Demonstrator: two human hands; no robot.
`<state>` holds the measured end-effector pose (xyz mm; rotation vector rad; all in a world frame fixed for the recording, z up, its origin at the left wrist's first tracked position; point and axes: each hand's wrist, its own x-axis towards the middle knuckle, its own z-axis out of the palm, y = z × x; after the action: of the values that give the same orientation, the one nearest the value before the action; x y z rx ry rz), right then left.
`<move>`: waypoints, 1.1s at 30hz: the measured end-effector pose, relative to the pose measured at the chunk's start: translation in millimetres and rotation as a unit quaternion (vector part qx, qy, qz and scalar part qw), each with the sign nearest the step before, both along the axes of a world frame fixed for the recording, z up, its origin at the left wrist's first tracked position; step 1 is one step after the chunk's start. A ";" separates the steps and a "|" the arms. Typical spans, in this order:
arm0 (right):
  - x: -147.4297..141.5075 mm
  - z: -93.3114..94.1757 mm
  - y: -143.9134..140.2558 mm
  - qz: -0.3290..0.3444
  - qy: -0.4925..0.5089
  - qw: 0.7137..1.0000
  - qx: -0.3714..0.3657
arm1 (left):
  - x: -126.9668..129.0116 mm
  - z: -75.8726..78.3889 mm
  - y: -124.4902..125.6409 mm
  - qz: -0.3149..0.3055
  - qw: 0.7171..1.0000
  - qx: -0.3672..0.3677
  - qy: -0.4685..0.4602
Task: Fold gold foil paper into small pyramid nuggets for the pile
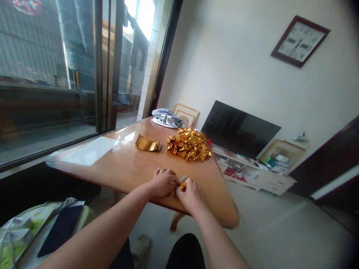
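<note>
Near the front edge of the wooden table, my two hands meet over a small piece of gold foil paper (183,184); a pale grey strip at its far side looks like its back. My left hand (163,182) lies closed on the tabletop with its fingertips at the paper. From the other side, my right hand (192,194) pinches it between thumb and fingers, hiding much of it. Beyond them is a pile of folded, crumpled gold foil pieces (188,145). To its left lies a curled stack of flat gold foil sheets (148,144).
The wooden table (123,170) also bears a white sheet (89,151) at left and folded cloth (167,118) at the far end. A chair or stool with papers and a dark tablet-like slab (61,229) stands lower left. A television (239,129) stands on a white cabinet (252,175).
</note>
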<state>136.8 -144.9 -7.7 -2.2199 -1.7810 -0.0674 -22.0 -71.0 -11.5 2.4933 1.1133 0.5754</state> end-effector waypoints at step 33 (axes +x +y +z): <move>47.8 -24.3 1.2 0.016 0.541 0.826 0.158 | 16.9 -3.3 -2.2 0.142 0.988 0.033 0.051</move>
<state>184.6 -143.8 -31.9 -1.4420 -1.0305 0.7076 -5.1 -73.2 -14.8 2.4598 1.5267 0.5727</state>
